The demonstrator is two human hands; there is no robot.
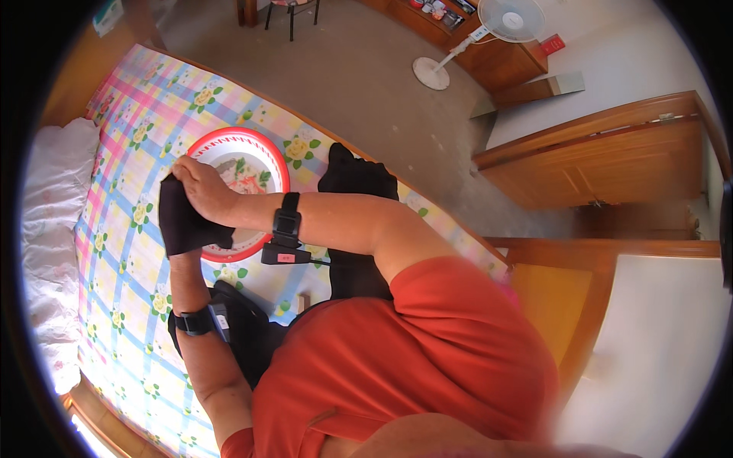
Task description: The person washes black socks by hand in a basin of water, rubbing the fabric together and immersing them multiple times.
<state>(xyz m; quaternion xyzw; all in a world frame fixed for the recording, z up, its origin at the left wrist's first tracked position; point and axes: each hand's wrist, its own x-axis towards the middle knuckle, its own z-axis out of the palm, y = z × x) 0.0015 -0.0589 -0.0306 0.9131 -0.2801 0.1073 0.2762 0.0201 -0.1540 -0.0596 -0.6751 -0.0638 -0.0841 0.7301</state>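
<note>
A piece of black cloth [184,220] covers my left hand, so only the left wrist [186,268] shows below its edge. Whether it is a sock or another small garment, I cannot tell. My right hand [207,186] grips the upper edge of this cloth, fingers curled over its top corner. Both hands are above the left part of a round white basin [280,169] with a red rim. Leaves and reddish shapes, apparently a printed pattern, show on the basin's bottom [243,176]. The cloth and my right forearm hide part of the basin.
The basin stands on a bed with a flowered, checked cover [137,172]. Black clothing [358,177] covers my legs on either side. A small wooden block [303,302] lies near my lap. White bedding [57,229] lines the left edge. A pedestal fan [452,60] stands on the floor.
</note>
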